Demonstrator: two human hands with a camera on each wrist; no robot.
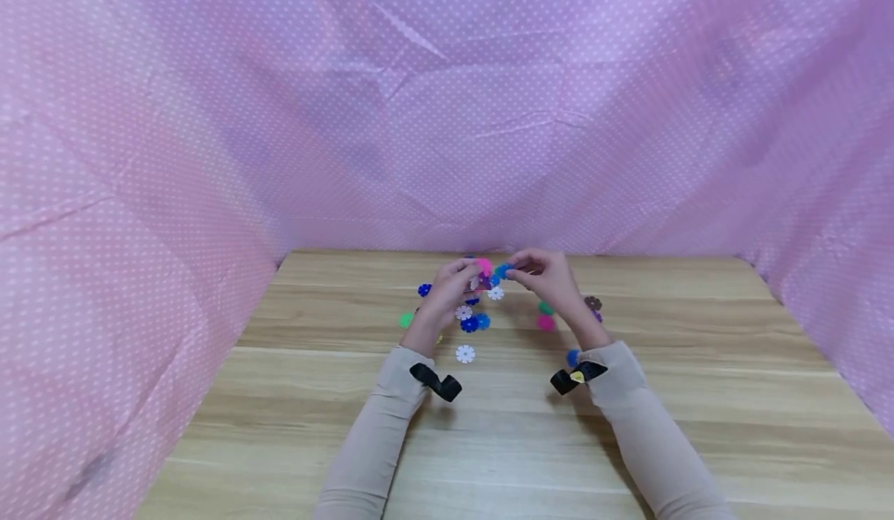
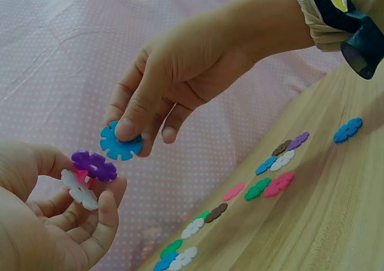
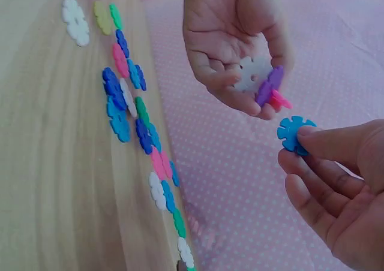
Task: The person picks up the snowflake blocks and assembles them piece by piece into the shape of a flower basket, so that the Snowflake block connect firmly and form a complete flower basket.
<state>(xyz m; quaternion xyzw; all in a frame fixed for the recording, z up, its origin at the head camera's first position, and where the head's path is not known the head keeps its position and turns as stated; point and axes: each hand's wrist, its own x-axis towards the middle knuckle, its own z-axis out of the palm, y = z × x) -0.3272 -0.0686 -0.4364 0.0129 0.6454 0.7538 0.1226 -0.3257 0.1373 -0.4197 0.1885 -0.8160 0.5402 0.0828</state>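
Observation:
Above the far middle of the wooden table my two hands are held close together. My left hand grips a small cluster of joined snowflake discs, purple on top, then pink, then white. The cluster sits between its curled fingers and thumb. My right hand pinches a single blue snowflake disc between thumb and forefinger. That blue disc hangs just beside the cluster, a small gap apart from it.
Several loose discs lie on the table under and around the hands: a white one, a pink one, a green one, blue ones. Pink dotted cloth walls the table at the back and both sides.

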